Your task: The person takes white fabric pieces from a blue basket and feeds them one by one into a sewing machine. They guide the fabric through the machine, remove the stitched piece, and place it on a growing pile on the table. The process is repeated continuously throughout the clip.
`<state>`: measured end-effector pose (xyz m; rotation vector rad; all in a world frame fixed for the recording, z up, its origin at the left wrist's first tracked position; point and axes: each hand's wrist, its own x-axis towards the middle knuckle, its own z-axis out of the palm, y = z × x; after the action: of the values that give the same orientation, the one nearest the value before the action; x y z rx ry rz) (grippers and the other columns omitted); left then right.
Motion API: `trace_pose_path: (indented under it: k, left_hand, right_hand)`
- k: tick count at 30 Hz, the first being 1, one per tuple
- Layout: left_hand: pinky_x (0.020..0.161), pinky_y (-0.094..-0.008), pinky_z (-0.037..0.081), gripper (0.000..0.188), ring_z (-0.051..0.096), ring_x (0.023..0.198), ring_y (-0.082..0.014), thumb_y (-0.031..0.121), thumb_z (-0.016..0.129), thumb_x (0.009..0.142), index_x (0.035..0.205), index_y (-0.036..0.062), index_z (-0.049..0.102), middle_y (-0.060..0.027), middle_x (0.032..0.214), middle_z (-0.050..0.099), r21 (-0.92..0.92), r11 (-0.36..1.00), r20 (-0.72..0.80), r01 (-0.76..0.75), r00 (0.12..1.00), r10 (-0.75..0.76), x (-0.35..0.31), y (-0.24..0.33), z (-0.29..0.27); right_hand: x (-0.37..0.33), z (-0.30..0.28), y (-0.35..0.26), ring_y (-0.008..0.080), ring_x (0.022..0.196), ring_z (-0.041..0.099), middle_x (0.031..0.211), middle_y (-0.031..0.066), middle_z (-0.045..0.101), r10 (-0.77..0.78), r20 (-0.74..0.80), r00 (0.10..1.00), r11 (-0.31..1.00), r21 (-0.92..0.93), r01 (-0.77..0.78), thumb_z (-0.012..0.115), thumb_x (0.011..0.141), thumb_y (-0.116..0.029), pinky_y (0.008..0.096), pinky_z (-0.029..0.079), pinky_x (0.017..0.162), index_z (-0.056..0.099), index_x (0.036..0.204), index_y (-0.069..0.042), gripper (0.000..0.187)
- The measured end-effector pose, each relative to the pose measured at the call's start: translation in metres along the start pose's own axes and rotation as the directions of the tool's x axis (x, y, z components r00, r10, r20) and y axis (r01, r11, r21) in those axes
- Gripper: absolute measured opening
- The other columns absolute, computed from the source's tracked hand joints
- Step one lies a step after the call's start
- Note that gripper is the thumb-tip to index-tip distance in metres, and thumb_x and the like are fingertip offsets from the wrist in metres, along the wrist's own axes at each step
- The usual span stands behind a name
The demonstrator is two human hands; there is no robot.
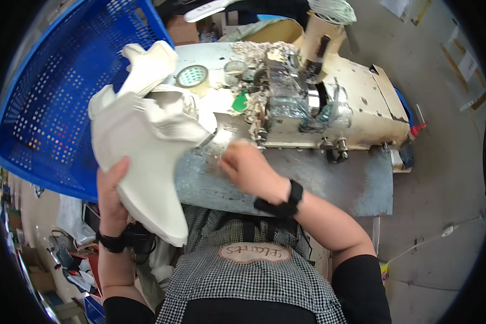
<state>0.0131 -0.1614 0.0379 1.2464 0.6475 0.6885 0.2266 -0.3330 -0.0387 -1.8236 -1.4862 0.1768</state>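
A white boot upper (140, 146) hangs toe-down in front of me at the left. My left hand (113, 189) is shut on its left edge, thumb on the near face and the other fingers hidden behind. More white pieces (151, 65) of the same material stick up behind it, resting near the basket's rim. My right hand (248, 167) is over the metal worktop, right of the upper and apart from it. Its fingers are curled together and somewhat blurred; whatever they may hold is hidden. A thin dark metal part (206, 140) shows at the upper's right edge.
A cream sewing machine (356, 102), partly wrapped in clear tape, sits on the grey worktop (340, 178), with thread scraps along it. A tape roll (193, 78) lies left of it. A blue perforated basket (43, 102) stands at the left. A thread cone (332, 11) is behind.
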Motion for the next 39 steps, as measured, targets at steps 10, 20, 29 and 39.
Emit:
trace_pose_path:
  k: [10,20,29,39]
  left_hand:
    - [0.089,-0.0296,0.046,0.054,0.057,0.101,-0.0157,0.012,0.075,0.075,0.119,-0.0028,0.047,-0.0113,0.113,0.058,0.258,0.936,0.164,-0.24,0.965,0.202,-0.009,-0.019,0.033]
    - [0.089,-0.0329,0.046,0.065,0.059,0.1,-0.0204,0.016,0.081,0.065,0.118,-0.0019,0.048,-0.0155,0.109,0.061,0.528,0.794,0.133,-0.301,0.953,0.273,0.005,-0.031,0.041]
    - [0.095,-0.0458,0.041,0.098,0.046,0.114,-0.038,0.027,0.087,0.058,0.132,-0.0039,0.031,-0.0242,0.123,0.043,0.766,0.443,0.33,-0.465,0.877,0.35,-0.006,-0.054,0.076]
    - [0.073,-0.042,0.052,0.072,0.064,0.081,-0.0346,0.032,0.076,0.074,0.124,-0.0055,0.042,-0.0227,0.092,0.063,0.721,0.526,0.492,-0.451,0.868,0.07,-0.009,-0.059,0.078]
  right_hand:
    - [0.062,0.058,0.074,0.0245,0.095,0.055,0.082,0.0072,0.066,-0.07,-0.196,0.978,0.862,-0.505,-0.039,0.062,0.069,-0.014,0.038,0.038,0.086,0.07,0.068,-0.008,0.01]
    - [0.048,-0.006,0.02,0.0311,0.073,0.061,0.073,0.0119,0.065,0.15,-0.236,0.96,0.948,-0.24,-0.207,0.064,0.081,-0.019,0.0423,0.047,0.067,0.067,0.07,-0.006,0.018]
    - [-0.025,0.0,-0.046,0.0199,0.102,0.059,0.114,0.0207,0.057,0.446,0.037,0.894,0.525,0.798,-0.295,0.072,0.086,-0.028,0.0304,0.05,0.084,0.026,0.133,0.007,0.075]
    - [-0.061,-0.01,-0.025,0.0201,0.109,0.056,0.126,0.0178,0.051,0.531,-0.228,0.816,0.653,0.724,-0.222,0.065,0.084,-0.007,0.0308,0.048,0.091,0.024,0.141,0.002,0.071]
